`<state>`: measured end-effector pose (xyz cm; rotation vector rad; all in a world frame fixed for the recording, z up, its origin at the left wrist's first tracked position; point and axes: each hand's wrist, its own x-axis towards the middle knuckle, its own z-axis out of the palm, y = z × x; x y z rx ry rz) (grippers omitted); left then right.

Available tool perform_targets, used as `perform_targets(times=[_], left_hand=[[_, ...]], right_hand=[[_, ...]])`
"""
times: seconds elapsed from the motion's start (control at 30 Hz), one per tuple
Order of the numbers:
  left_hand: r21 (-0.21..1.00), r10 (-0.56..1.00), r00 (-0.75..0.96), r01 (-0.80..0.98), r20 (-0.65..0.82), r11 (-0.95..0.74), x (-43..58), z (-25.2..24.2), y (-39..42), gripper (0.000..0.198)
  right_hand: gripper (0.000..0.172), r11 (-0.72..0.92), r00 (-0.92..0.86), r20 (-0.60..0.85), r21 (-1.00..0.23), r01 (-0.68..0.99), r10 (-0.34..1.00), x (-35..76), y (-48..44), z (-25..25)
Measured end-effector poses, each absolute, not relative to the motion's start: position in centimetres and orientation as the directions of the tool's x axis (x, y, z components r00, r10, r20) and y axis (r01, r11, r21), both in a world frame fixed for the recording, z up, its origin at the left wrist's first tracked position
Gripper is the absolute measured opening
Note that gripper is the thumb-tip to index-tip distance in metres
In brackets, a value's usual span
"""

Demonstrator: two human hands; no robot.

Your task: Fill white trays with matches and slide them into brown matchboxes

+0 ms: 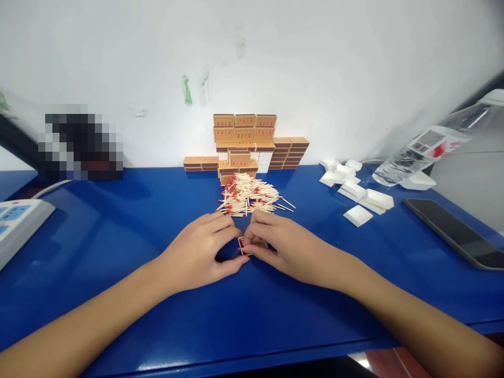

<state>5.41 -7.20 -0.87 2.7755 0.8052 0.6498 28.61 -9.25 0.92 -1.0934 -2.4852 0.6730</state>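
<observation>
A small white matchbox tray [241, 242] with red-headed matches [245, 249] in it lies on the blue table between my hands. My left hand [207, 247] holds the tray's left end between thumb and forefinger. Over the tray, my right hand [271, 239] has its fingers pinched together on the matches; its fingers hide most of the tray. Just beyond my hands is a loose heap of matches [252, 194], red heads mostly to the left. Behind the heap stand stacked matchboxes [244, 135] with yellow labels.
Several white empty trays [357, 215] lie at the right. A plastic bottle [421, 149] leans there, near a dark phone [457, 231]. A white power strip [23, 220] is at the left edge, before a blurred dark object [82, 142]. The wall [157, 52] rises behind.
</observation>
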Motion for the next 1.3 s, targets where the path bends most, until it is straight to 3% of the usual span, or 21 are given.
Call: perform_targets(times=[0.27,0.43,0.57,0.63,0.73,0.97,1.1,1.23,1.3], left_hand=[[0.26,0.534,0.762,0.467,0.366,-0.845,5.5,-0.8,-7.5,0.019],[0.258,0.539,0.758,0.474,0.366,-0.842,5.5,-0.8,-7.4,0.019],[0.267,0.545,0.746,0.475,0.382,-0.838,5.3,-0.8,-7.3,0.024],[0.275,0.548,0.746,0.475,0.379,-0.836,5.2,-0.8,-7.3,0.025],[0.279,0.549,0.744,0.473,0.381,-0.836,5.0,-0.8,-7.2,0.024],[0.268,0.55,0.742,0.48,0.384,-0.835,5.0,-0.8,-7.2,0.024],[0.273,0.553,0.741,0.481,0.382,-0.833,5.1,-0.9,-7.2,0.025],[0.272,0.555,0.737,0.484,0.385,-0.832,5.1,-1.0,-7.2,0.024],[0.272,0.56,0.737,0.489,0.378,-0.829,5.1,-1.0,-7.2,0.024]], right_hand=[[0.015,0.655,-0.661,0.145,-0.4,0.641,0.736,29.2,-9.4,1.6],[0.016,0.668,-0.689,0.122,-0.413,0.62,0.714,29.9,-9.0,1.7],[0.018,0.531,-0.435,0.317,-0.366,0.764,0.843,33.4,-6.5,1.2],[0.019,0.423,-0.34,0.293,-0.292,0.858,0.893,35.6,-4.9,0.6],[0.028,0.356,-0.312,0.181,-0.323,0.877,0.933,37.7,-3.4,-0.5],[0.018,0.348,-0.351,0.056,-0.348,0.871,0.935,37.5,-3.5,-0.7],[0.02,0.375,-0.37,0.084,-0.347,0.859,0.925,37.5,-4.1,-0.1],[0.019,0.48,-0.443,0.187,-0.417,0.772,0.877,34.9,-5.9,0.9],[0.017,0.518,-0.503,0.165,-0.454,0.725,0.849,32.6,-7.4,1.2]])
